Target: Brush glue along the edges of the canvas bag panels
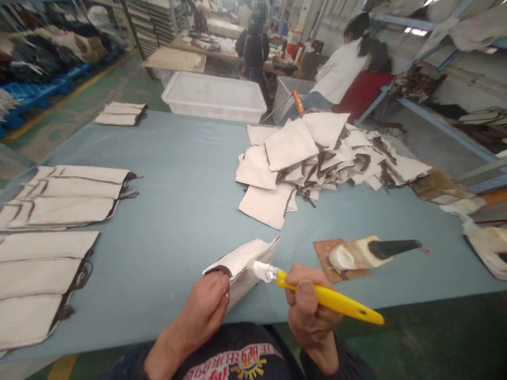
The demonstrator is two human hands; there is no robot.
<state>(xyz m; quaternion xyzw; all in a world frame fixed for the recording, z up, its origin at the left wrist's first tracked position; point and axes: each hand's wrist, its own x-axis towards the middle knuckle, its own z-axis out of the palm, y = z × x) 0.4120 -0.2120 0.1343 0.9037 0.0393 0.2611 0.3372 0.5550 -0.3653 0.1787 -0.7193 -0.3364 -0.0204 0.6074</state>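
Note:
My left hand [202,303] is closed on the dark-trimmed edge of a cream fabric pouch [241,261], which is tilted up off the table. In my right hand [311,301] is a brush with a yellow handle [340,303]. Its white-coated tip [263,271] meets the pouch near its side edge. To the right, a cream bottle [358,253] with a black nozzle lies on a brown board [325,253]; white residue shows around it.
A heap of cream pouches [293,142] with dark edging covers the back right of the blue-grey table [178,174]. Pouches in overlapping rows [75,208] lie at the left. A white tub [214,95] stands beyond the far edge. Two people [253,50] are further back.

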